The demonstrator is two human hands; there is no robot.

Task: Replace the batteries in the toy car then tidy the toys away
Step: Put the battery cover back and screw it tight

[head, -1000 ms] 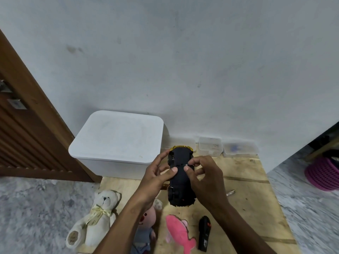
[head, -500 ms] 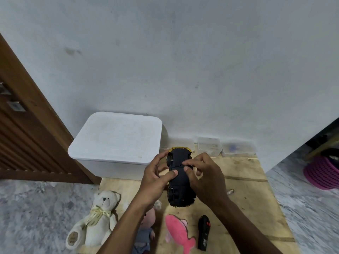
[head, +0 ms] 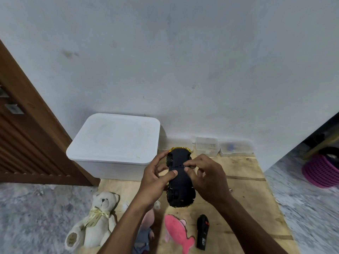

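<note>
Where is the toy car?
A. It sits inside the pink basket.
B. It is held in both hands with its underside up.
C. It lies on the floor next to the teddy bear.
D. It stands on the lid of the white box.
B: the toy car shows its black underside to the camera, with the left hand and right hand gripping it.

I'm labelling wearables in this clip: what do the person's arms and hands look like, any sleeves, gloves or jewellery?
Both are bare. The left hand and right hand wear no gloves, and no ring shows on either. The forearms carry no sleeve, watch or bracelet up to the frame's lower edge.
</note>
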